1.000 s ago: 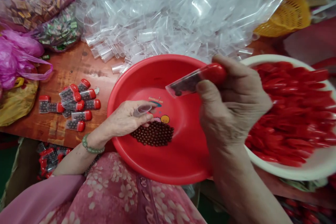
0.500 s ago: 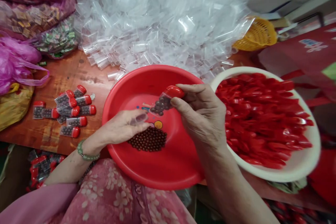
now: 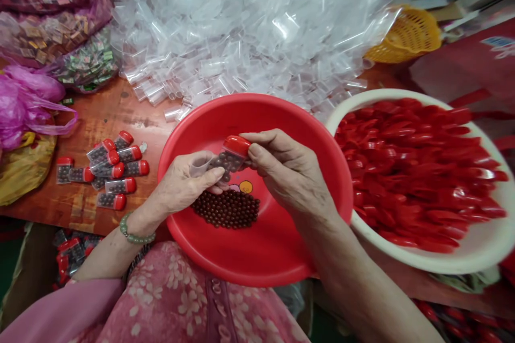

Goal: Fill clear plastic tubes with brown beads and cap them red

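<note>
Over the red basin, my right hand grips a red scoop-like piece filled with dark brown beads. My left hand is closed around a clear plastic tube, its mouth against the beaded end of the red piece. Fingers hide part of the tube. Below both hands, a pile of brown beads lies on the basin's floor.
Filled, red-capped tubes lie on the wooden table at left. Clear tubes are heaped behind the basin. A white basin of red pieces stands right, a yellow basket behind it. Bags fill the upper left.
My right hand has moved left with the red piece, bringing its beads to the clear tube in my left hand. The view has shifted slightly.
</note>
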`<action>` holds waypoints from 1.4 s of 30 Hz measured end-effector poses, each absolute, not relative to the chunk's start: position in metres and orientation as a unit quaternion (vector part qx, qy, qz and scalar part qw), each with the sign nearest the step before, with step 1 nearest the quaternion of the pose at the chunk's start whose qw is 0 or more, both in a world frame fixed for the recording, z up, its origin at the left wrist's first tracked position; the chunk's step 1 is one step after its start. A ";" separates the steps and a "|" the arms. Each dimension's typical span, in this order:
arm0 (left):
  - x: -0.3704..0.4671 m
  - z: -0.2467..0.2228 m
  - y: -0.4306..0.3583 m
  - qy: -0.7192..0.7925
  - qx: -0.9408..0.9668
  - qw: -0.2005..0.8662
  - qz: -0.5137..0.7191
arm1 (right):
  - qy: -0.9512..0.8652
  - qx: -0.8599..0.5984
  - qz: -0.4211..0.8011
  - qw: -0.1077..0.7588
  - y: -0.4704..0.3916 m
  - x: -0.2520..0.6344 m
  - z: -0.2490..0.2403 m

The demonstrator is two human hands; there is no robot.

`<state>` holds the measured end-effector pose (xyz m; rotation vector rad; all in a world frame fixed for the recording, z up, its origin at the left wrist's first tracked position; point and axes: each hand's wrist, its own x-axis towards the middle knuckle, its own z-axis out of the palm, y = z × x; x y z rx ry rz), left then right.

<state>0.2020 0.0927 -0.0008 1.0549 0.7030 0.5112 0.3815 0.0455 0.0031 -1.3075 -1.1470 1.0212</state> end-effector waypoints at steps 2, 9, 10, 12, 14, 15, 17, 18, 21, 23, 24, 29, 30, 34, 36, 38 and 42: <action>0.203 0.006 0.089 0.332 0.524 0.744 0.246 | -0.494 -0.558 0.387 0.543 0.040 0.376 0.009; 0.210 0.016 0.082 0.360 0.581 0.686 0.252 | -0.505 -0.590 0.300 0.554 0.033 0.368 0.014; 0.211 0.015 0.082 0.356 0.576 0.692 0.251 | -0.502 -0.590 0.304 0.554 0.034 0.369 0.014; 0.213 0.016 0.085 0.350 0.566 0.702 0.254 | -0.495 -0.586 0.307 0.563 0.037 0.371 0.014; 0.214 0.016 0.087 0.346 0.547 0.718 0.256 | -0.489 -0.584 0.314 0.567 0.039 0.372 0.014; 0.214 0.016 0.088 0.342 0.538 0.727 0.255 | -0.483 -0.586 0.321 0.565 0.039 0.372 0.015; 0.214 0.016 0.089 0.337 0.522 0.741 0.254 | -0.469 -0.590 0.335 0.565 0.040 0.373 0.015; 0.214 0.016 0.089 0.337 0.516 0.745 0.253 | -0.462 -0.591 0.343 0.565 0.041 0.373 0.015; 0.216 0.014 0.089 0.339 0.497 0.758 0.254 | -0.445 -0.593 0.365 0.563 0.042 0.374 0.014; 0.217 0.011 0.089 0.338 0.470 0.775 0.255 | -0.441 -0.602 0.370 0.554 0.043 0.375 0.014; 0.218 0.010 0.089 0.335 0.453 0.785 0.256 | -0.444 -0.605 0.369 0.548 0.043 0.376 0.013; 0.218 0.005 0.090 0.323 0.434 0.799 0.262 | -0.574 -0.587 0.331 0.466 0.040 0.383 0.008; 0.217 0.004 0.090 0.328 0.445 0.789 0.268 | -0.618 -0.582 0.302 0.435 0.039 0.384 0.007; 0.215 0.005 0.090 0.341 0.471 0.763 0.282 | -0.735 -0.578 0.132 0.328 0.038 0.384 0.003; 0.215 0.006 0.089 0.343 0.478 0.758 0.280 | -0.756 -0.578 0.065 0.299 0.039 0.383 0.002; 0.215 0.008 0.087 0.351 0.502 0.741 0.275 | -0.770 -0.574 0.017 0.279 0.040 0.381 0.002; 0.218 0.012 0.082 0.370 0.551 0.699 0.267 | -0.773 -0.571 -0.030 0.275 0.040 0.379 0.002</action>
